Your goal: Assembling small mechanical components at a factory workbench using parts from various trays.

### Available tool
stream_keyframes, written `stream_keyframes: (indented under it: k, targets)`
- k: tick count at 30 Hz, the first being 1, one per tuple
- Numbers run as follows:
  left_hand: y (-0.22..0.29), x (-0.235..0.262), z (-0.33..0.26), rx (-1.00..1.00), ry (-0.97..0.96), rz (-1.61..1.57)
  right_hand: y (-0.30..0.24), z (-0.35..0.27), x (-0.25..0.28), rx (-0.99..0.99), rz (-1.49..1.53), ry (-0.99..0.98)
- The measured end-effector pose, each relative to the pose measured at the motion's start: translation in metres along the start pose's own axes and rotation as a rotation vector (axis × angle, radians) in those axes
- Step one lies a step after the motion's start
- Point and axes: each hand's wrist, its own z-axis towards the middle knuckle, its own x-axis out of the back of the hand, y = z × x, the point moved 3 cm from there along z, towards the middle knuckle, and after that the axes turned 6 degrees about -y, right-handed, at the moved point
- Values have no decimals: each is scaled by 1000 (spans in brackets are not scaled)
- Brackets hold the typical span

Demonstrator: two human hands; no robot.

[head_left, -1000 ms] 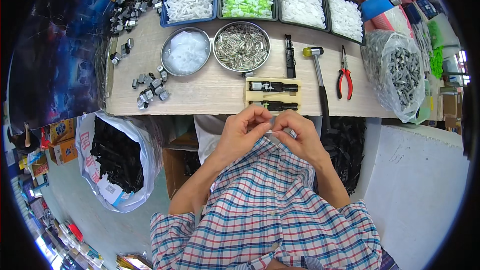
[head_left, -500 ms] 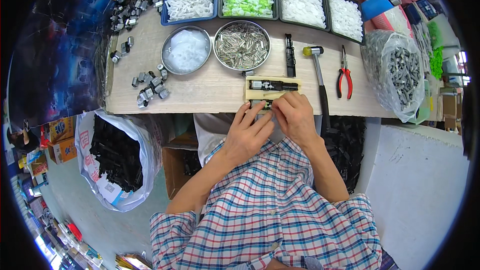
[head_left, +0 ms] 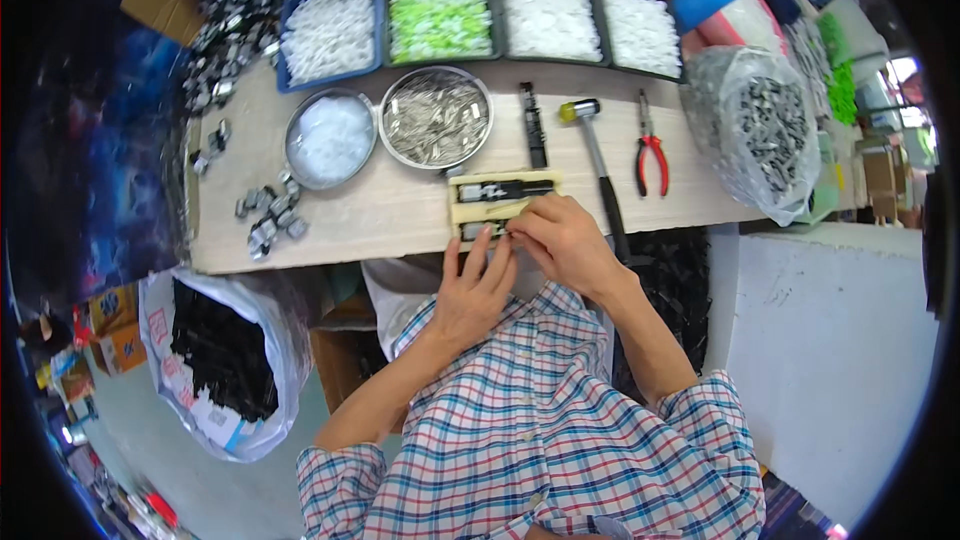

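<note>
Left hand (head_left: 478, 285) lay open-fingered against wooden jig (head_left: 500, 202) | right hand (head_left: 560, 240) pinched small black part there | part looked light, rigid; best gripped at ends.

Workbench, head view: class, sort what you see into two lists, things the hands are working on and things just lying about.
In use:
left hand
right hand
wooden jig with a dark part in its slot, both hands at its near edge

Lying about:
hammer
red-handled pliers
bowl of metal pieces
bowl of white pieces
tray of green pieces
</note>
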Motion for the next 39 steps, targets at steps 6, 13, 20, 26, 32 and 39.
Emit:
stream_keyframes:
  k: [6, 13, 20, 26, 32, 39]
  targets:
    - [-32, 14, 31, -67, 361, -167, 97, 22, 81, -249, -134, 623]
    - [-119, 35, 126, 308, 304, -204, 194, 47, 141, -516, -500, 546]
    - [-129, 16, 130, 378, 254, -159, 199, 58, 151, -550, -504, 436]
    - [-129, 18, 127, 331, 355, -201, 198, 57, 143, -338, -633, 469]
    - [-128, 25, 125, 273, 395, -243, 186, 58, 140, -276, -646, 550]
    - [-86, 54, 106, 451, 377, -741, 75, 53, 54, -337, 272, 609]
